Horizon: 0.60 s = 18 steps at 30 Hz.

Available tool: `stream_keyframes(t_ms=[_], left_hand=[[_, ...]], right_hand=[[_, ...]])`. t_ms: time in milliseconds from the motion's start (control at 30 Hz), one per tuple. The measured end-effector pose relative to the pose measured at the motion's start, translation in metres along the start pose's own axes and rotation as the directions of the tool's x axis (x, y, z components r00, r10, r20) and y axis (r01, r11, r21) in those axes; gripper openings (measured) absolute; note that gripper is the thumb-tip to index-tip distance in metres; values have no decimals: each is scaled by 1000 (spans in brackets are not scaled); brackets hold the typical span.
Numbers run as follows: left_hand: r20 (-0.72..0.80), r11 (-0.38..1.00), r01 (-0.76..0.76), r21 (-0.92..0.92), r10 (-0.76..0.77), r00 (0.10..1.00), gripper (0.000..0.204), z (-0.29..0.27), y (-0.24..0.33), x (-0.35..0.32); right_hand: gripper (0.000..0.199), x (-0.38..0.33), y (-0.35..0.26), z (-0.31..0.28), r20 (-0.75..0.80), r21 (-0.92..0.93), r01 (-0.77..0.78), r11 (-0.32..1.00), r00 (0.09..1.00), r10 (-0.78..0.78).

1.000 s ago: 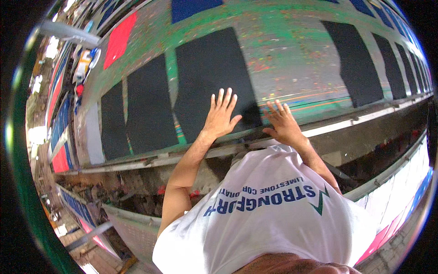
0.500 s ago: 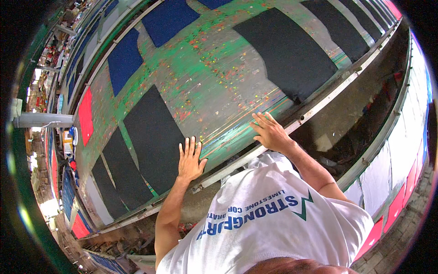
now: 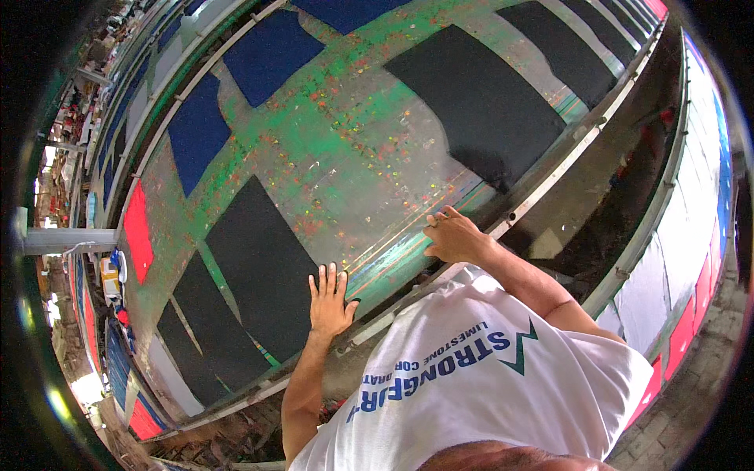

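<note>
My left hand (image 3: 331,302) lies flat with fingers stretched along the near edge of a long paint-stained table (image 3: 377,153). Its fingertips are close to the right corner of a black cut panel (image 3: 263,243). My right hand (image 3: 457,238) is farther right at the same edge, knuckles bent and fingertips down on the green-streaked surface, thumb apart from the fingers. Nothing shows in either hand. Beyond my right hand, a larger black panel (image 3: 491,110) lies flat on the table, its lower corner near the table edge.
Blue panels (image 3: 271,55) and a red panel (image 3: 137,231) lie across the far side. A pale metal rail (image 3: 542,192) runs along the near edge, beside a dark gap (image 3: 605,204). Another table with white panels (image 3: 652,290) stands at right. A grey beam (image 3: 71,240) juts in at left.
The fingers of my right hand have gone from stretched to bent. My left hand stays flat by the black panel. The whole view has shifted slightly, with the table lower and farther left.
</note>
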<state>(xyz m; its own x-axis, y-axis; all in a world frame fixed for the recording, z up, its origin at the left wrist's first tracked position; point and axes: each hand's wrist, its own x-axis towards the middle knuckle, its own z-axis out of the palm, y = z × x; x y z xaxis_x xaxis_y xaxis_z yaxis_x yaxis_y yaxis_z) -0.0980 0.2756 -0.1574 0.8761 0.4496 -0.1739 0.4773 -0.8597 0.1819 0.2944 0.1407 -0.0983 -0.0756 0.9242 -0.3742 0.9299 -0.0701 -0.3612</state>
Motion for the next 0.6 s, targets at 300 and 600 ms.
stream_keyframes(t_ms=[300,600], left_hand=[[-168,978,13,-210,-49,985,65,-20,27,26],[92,-108,23,-994,-695,713,36,-9,219,197]], right_hand=[[29,18,53,-20,-391,208,117,971,920,-27],[16,-41,265,-73,-600,261,-119,958,757,258]])
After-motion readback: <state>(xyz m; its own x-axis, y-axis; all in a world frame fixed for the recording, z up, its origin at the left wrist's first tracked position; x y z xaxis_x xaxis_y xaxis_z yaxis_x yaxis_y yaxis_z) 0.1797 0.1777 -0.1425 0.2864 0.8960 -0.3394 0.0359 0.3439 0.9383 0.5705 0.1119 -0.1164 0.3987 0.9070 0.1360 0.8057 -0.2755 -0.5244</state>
